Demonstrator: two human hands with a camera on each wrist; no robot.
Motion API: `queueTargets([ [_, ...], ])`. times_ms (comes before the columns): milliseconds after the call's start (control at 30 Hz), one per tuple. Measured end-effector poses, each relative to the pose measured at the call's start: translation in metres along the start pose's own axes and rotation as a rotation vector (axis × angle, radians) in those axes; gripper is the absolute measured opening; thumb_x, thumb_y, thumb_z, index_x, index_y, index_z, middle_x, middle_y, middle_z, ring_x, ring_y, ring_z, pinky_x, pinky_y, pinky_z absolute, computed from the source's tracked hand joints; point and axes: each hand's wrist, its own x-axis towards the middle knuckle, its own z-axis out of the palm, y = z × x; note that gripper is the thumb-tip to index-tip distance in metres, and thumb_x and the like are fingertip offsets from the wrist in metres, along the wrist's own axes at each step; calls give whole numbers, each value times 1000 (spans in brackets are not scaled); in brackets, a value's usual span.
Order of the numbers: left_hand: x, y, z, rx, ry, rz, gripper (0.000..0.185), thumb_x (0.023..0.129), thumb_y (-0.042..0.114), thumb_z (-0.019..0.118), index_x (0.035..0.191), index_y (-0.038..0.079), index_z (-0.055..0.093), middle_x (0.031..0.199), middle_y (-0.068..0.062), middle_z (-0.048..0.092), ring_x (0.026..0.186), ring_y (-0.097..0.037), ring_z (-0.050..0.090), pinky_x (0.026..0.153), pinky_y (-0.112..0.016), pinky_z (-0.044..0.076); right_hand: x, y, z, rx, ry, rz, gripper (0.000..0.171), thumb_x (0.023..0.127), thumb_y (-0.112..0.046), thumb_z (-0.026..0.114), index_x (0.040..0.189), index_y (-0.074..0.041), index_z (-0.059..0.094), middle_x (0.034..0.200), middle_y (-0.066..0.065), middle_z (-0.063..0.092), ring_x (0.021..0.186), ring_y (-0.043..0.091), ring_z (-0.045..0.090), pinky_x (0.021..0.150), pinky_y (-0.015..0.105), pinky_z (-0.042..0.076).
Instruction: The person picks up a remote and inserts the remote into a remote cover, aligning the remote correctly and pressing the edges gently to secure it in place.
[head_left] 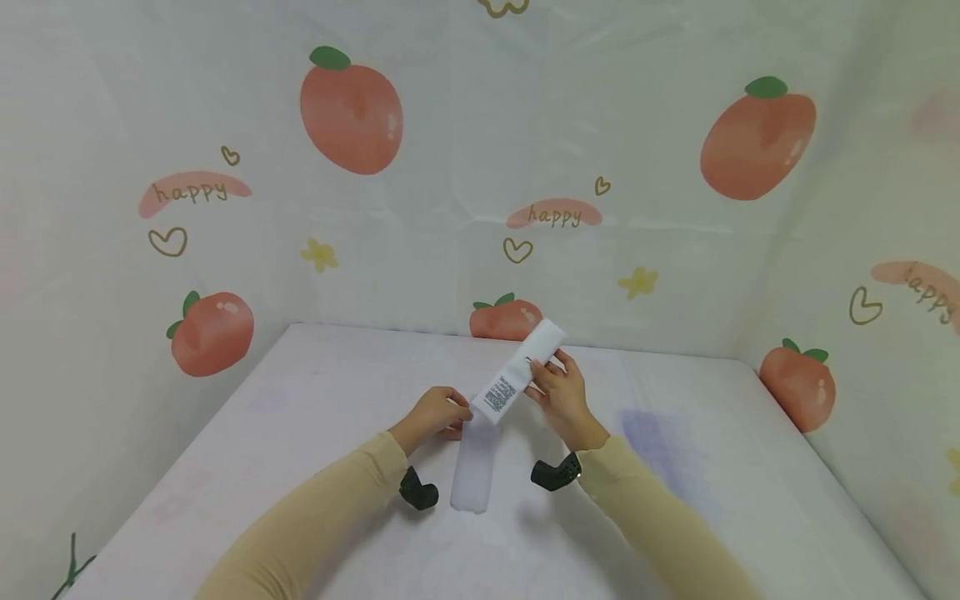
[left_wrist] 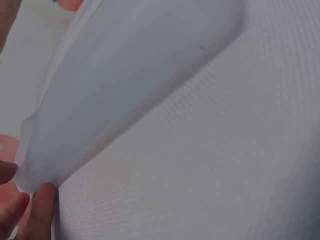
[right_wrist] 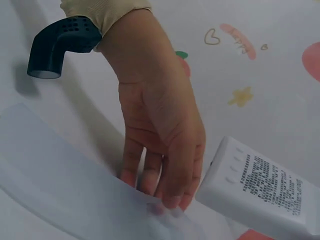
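White box point(head_left: 513, 375) in the right hand point(head_left: 564, 402) bears illegible print point(head_left: 498, 394).

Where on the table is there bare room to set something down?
The table looks bare left of the left forearm, right of the right forearm, and at the back along the printed wall. It is crowded mid-table, where the left hand pinches the translucent strip and the right hand holds the white box.
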Motion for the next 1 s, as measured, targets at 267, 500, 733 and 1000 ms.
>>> queueTargets([
  [267, -1, 0, 1, 10, 4, 14, 24, 83, 2, 70, 104, -3, 59, 96, -15, 64, 74, -19, 61, 62, -30, 59, 31, 53, -7, 101, 77, -144, 63, 93, -4, 62, 142, -5, 22, 115, 14, 48, 94, 18, 60, 71, 27, 56],
  [500, -3, 0, 1, -8, 10, 22, 23, 83, 3, 68, 104, -3, 60, 89, -14, 61, 71, -17, 59, 60, -29, 58, 36, 63, -12, 19, 169, -147, 57, 95, 6, 52, 141, -3, 19, 115, 14, 43, 85, 12, 58, 68, 22, 54],
  [733, -2, -2, 0, -7, 12, 19, 21, 84, 3, 65, 103, -4, 62, 86, -13, 61, 69, -16, 59, 59, -27, 57, 31, 62, -19, -84, 156, -181, 55, 94, 5, 55, 139, -2, 24, 115, 14, 41, 83, 11, 59, 68, 23, 55],
  [1000, -4, 0, 1, -15, 23, 9, 17, 84, 2, 63, 100, -2, 61, 83, -12, 60, 67, -15, 59, 58, -26, 57, 35, 56, -19, -265, 114, -227, 52, 93, 6, 57, 137, -2, 30, 117, 17, 45, 91, 18, 60, 75, 36, 57],
])
